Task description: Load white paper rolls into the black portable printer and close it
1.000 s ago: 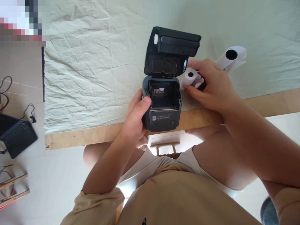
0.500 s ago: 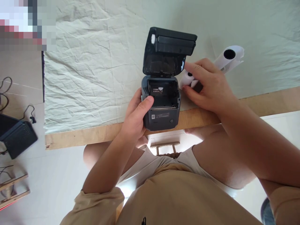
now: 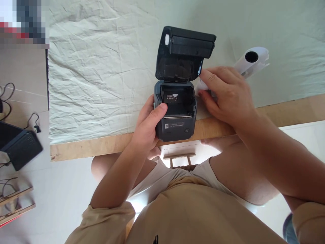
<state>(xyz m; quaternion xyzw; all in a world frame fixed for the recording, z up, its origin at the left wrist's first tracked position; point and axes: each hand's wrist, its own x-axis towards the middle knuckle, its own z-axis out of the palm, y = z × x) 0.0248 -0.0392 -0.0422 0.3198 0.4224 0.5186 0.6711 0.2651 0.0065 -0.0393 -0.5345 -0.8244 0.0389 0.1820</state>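
Note:
A dark label printer [image 3: 176,112] stands at the table's front edge, its lid [image 3: 186,54] flipped up and its inner compartment exposed. My left hand [image 3: 149,125] grips the printer's left side, thumb over the compartment's rim. Just right of the printer, my right hand [image 3: 225,91] has thumb and fingers closed on a small white roll [image 3: 202,86], which is mostly hidden by the fingers. Behind that hand lies a larger white paper roll [image 3: 260,56] with a dark core, its loose end sticking out to the right.
A pale green wrinkled cloth [image 3: 101,74] covers the table, with a bare wooden front edge [image 3: 93,147]. On the left, a black box [image 3: 22,149] with cables and a wooden rack [image 3: 16,196] stand beyond the table. My legs are under the table edge.
My right hand has turned slightly over the small roll, covering more of it. The view has shifted a little; my left hand keeps its hold on the printer.

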